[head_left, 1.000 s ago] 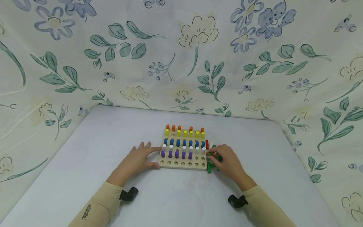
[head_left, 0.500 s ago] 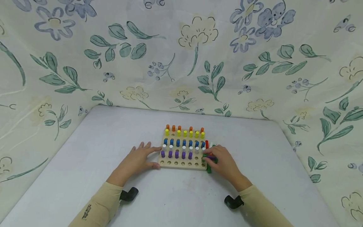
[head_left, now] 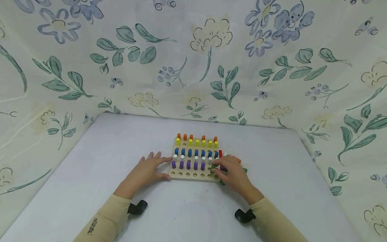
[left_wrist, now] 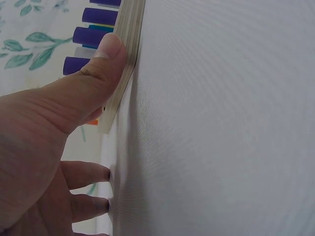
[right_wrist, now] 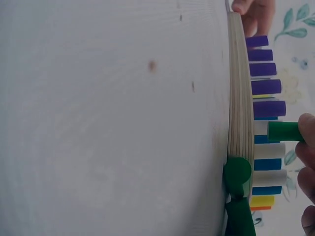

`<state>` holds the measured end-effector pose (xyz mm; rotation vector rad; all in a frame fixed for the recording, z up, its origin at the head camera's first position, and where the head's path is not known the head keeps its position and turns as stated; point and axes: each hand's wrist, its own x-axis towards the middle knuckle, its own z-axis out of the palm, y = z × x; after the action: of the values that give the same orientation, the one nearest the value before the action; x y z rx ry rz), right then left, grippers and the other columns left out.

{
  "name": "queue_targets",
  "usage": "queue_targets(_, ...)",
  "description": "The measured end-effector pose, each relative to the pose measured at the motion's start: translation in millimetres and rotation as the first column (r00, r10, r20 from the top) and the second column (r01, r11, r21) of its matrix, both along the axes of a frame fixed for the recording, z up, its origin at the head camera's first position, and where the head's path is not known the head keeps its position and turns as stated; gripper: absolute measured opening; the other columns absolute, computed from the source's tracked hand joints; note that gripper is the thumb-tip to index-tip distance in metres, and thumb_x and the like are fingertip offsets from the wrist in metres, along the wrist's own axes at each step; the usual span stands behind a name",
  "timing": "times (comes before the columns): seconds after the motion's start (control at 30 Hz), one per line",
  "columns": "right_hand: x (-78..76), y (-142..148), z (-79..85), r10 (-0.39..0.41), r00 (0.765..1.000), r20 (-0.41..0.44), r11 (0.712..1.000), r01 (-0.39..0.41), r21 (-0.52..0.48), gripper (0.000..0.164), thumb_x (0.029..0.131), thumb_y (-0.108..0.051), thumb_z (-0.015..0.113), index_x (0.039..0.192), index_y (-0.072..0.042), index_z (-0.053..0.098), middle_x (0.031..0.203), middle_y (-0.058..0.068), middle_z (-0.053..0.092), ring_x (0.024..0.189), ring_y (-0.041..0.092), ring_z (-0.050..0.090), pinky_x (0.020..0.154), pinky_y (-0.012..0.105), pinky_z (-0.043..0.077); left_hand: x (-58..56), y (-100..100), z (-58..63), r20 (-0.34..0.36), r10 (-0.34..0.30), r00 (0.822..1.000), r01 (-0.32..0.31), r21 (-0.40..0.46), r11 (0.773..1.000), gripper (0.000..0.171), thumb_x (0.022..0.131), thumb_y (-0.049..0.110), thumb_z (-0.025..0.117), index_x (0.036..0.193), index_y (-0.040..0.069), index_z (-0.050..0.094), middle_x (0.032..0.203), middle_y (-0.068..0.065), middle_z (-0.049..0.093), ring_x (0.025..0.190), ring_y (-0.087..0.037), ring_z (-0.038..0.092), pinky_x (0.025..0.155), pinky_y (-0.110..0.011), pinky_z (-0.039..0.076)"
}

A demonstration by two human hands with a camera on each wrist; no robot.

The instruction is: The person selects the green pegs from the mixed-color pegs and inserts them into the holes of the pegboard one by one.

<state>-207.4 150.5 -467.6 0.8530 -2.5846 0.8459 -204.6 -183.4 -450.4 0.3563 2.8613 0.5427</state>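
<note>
A wooden pegboard (head_left: 196, 179) lies on the white table, with rows of orange, yellow, blue, white and purple pegs (head_left: 188, 165) standing in it. The front row shows bare holes. My left hand (head_left: 146, 171) is spread at the board's left side; its thumb (left_wrist: 109, 49) rests against the board's edge in the left wrist view. Over the right part of the board, my right hand (head_left: 235, 171) pinches a green peg (right_wrist: 285, 131) between thumb and fingers. That peg is raised beyond the purple row (right_wrist: 268, 108), its lower end free of any hole.
Loose pegs lie along the board's right side, partly hidden by the right hand: a red peg (head_left: 220, 153), an orange peg (head_left: 238, 159) and several green pegs (right_wrist: 238, 172). A flowered cloth (head_left: 193, 67) hangs behind the table (head_left: 151, 131).
My right hand picked up a green peg from the loose pile and has moved left with it over the board's right side. The left hand has stayed in place.
</note>
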Motion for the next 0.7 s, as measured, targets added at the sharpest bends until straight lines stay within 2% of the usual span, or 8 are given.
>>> queue_targets(0.17, -0.1, -3, -0.6, -0.004, 1.0, 0.005, 1.0, 0.004, 0.016, 0.026, 0.087, -0.017, 0.083, 0.111, -0.015, 0.073, 0.104, -0.004, 0.072, 0.092, 0.017, 0.061, 0.11, 0.05, 0.046, -0.1, 0, -1.6, -0.002, 0.004, 1.0, -0.004, 0.001, 1.0, 0.08, 0.08, 0.052, 0.081, 0.149, 0.023, 0.054, 0.158, -0.031, 0.033, 0.147, -0.057, 0.019, 0.118, -0.071, 0.013)
queue_targets(0.27, -0.8, -5, -1.5, -0.01, 1.0, 0.02, 0.999, 0.009, 0.032, 0.025, 0.088, -0.019, 0.082, 0.112, -0.017, 0.073, 0.104, -0.006, 0.072, 0.092, 0.015, 0.061, 0.099, 0.041, 0.053, -0.1, 0, -1.8, -0.004, 0.003, 1.0, -0.003, -0.001, 1.0, 0.081, 0.08, 0.053, 0.081, 0.149, 0.023, 0.054, 0.158, -0.031, 0.033, 0.146, -0.057, 0.019, 0.118, -0.071, 0.013)
queue_targets(0.4, -0.8, -7, -2.3, 0.003, 1.0, 0.022, 1.0, -0.004, 0.029, 0.025, 0.089, -0.02, 0.082, 0.112, -0.017, 0.074, 0.103, -0.007, 0.072, 0.092, 0.012, 0.061, 0.082, 0.032, 0.055, -0.3, -1, -1.8, -0.006, 0.001, 1.0, -0.001, -0.004, 1.0, 0.081, 0.079, 0.054, 0.08, 0.149, 0.023, 0.054, 0.158, -0.031, 0.033, 0.146, -0.058, 0.019, 0.117, -0.071, 0.014)
queue_targets(0.7, -2.1, -15, -4.8, 0.026, 0.999, 0.022, 1.0, -0.026, 0.016, 0.023, 0.089, -0.021, 0.082, 0.111, -0.019, 0.073, 0.1, -0.01, 0.071, 0.09, 0.01, 0.058, 0.083, 0.033, 0.053, 0.8, 0, 0.1, -0.008, 0.001, 1.0, -0.001, -0.003, 1.0, 0.08, 0.08, 0.053, 0.08, 0.149, 0.022, 0.054, 0.157, -0.031, 0.033, 0.146, -0.057, 0.02, 0.117, -0.072, 0.014)
